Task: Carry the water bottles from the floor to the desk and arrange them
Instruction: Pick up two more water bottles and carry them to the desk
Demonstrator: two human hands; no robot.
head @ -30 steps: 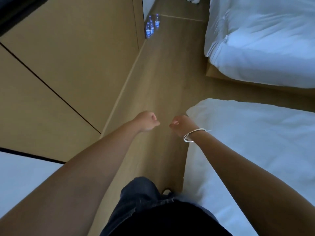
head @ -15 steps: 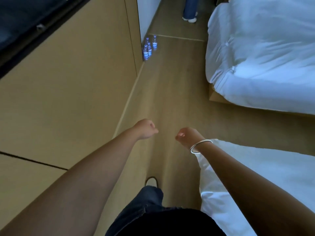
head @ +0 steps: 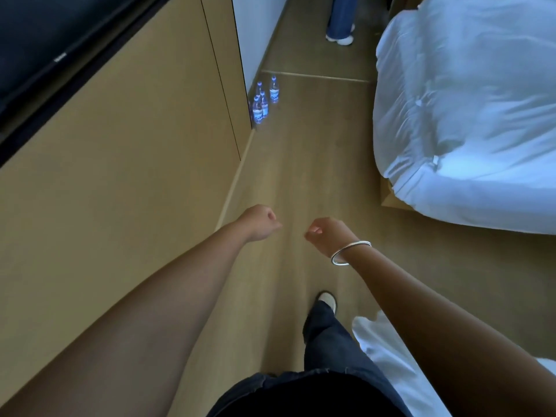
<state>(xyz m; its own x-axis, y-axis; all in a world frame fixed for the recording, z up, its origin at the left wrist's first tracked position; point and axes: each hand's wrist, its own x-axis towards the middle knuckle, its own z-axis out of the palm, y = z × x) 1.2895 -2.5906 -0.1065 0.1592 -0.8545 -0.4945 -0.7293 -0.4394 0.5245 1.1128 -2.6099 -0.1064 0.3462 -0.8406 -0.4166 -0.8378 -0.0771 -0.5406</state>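
The left hand is curled into an empty fist. Ahead, the water bottles, seemingly four, stand on the floor beside the wall, none carried yet. The right hand is curled likewise, holding nothing.

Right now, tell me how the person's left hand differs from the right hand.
1. The left hand has a bare wrist; the right hand has a silver bangle at its wrist.
2. The left hand sits nearer the wooden wall panel; the right hand sits nearer the white bed.

Shared: both have curled fingers, hold nothing, and hang above the floor, far short of the water bottles.
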